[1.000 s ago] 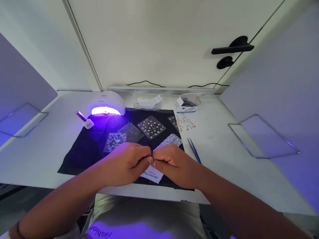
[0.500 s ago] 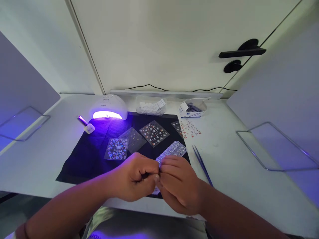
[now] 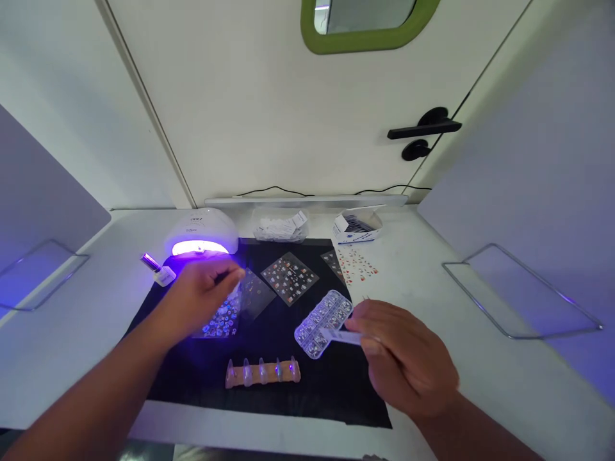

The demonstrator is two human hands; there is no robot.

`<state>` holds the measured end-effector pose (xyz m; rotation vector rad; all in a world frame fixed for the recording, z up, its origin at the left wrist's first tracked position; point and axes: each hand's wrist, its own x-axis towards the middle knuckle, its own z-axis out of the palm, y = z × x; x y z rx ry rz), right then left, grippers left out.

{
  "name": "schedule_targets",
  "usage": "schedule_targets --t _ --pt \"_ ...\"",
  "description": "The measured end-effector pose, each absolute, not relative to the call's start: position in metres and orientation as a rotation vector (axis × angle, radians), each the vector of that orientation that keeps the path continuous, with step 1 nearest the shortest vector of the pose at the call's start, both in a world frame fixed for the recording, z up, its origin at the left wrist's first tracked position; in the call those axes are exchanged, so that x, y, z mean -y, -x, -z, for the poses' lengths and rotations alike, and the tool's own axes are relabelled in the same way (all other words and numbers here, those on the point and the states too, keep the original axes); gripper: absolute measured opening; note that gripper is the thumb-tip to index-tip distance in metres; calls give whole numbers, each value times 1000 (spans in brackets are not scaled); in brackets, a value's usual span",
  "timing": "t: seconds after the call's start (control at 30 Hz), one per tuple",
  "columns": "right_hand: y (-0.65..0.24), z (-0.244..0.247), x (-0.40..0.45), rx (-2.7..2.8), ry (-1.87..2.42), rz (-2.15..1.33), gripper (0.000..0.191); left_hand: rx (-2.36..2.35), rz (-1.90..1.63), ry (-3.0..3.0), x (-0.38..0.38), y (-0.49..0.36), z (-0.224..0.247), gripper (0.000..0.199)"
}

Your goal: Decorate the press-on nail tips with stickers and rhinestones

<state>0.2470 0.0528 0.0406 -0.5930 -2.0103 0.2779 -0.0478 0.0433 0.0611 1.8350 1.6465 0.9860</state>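
1. The right hand (image 3: 408, 358) is closed in a pinch, thumb against fingers, gripping a thin, pale strip (image 3: 342, 336).
2. The left hand (image 3: 199, 298) is loosely curled, thumb near the index finger, above a shiny sticker sheet (image 3: 221, 323); whether it holds anything, I cannot tell.
3. The strip looks flat and smooth; its long axis runs roughly left to right, its free end pointing left, over a clear plastic case (image 3: 312, 323) of small, glittering pieces.
4. The rectangular case slants from near left to far right on a matte black cloth (image 3: 336, 397).
5. Nearer the person, a tan bar (image 3: 254, 378) lies left to right, bearing 5 glossy, translucent nail tips, their narrow ends pointing away.
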Motion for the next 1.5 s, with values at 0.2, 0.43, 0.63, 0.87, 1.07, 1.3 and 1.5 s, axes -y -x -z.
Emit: schedule_targets --t 0.2,0.43,0.63,0.87,1.07,1.3,1.5 --pt "-238 -17 -81 1950 886 -577 31 -1840 -862 -1792 -165 46 -72 30" --pt "-235 -10 -89 2063 979 -803 42 -1782 -999 -1832 -166 32 -62 34" --pt "-231 -15 -71 2116 831 -810 42 -1352 -927 -2023 -44 21 -57 21" --pt "-224 -15 -59 2144 662 -675 37 -1113 -1166 -2030 -8 -3 -36 6" --pt "-222 -15 -57 2192 594 -550 35 -1095 -1267 -2000 -9 -5 -30 10" --pt "-222 -14 -55 2208 596 -481 31 -1123 -1306 -2040 -4 -6 -31 12" --pt "-220 -14 -51 2232 631 -446 35 -1157 -1272 -2065 -2 -8 -33 10"
